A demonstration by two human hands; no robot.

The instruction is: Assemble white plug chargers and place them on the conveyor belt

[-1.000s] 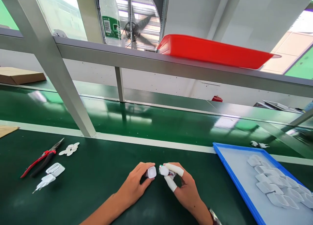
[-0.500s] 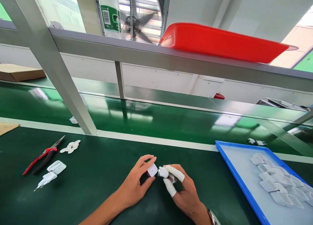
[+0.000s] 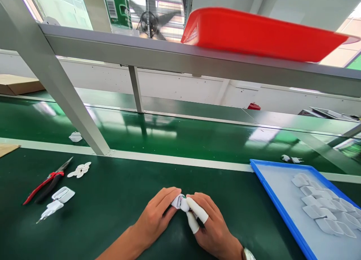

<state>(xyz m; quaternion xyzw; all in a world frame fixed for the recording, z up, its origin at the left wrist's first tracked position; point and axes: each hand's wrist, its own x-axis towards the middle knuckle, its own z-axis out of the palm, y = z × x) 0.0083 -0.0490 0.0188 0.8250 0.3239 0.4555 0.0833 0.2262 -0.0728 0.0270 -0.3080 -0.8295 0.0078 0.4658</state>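
Observation:
My left hand (image 3: pixel 156 216) is closed around a small white plastic housing (image 3: pixel 176 202) with rounded corners. My right hand (image 3: pixel 210 224), with white finger cots on its thumb and index finger, pinches a small white plug part (image 3: pixel 184 205). The two parts meet end to end over the green table; how far one sits inside the other is hidden by the fingers. To the left lie red and black long-nose pliers (image 3: pixel 49 181), white plastic plug pieces (image 3: pixel 55 203) and a small cluster of flat white pieces (image 3: pixel 79 170).
A blue-rimmed tray (image 3: pixel 275 205) with several white shells (image 3: pixel 321 203) stands at right. Behind the table runs a green conveyor belt (image 3: pixel 191 136) carrying a few small white parts. A grey frame (image 3: pixel 76 102) crosses above, holding a red tray (image 3: pixel 254 36) and a bottle (image 3: pixel 117 9).
My hands have come together, and the gap between the housing and the plug part has closed. On the belt, the white parts have shifted left. The view has tilted slightly.

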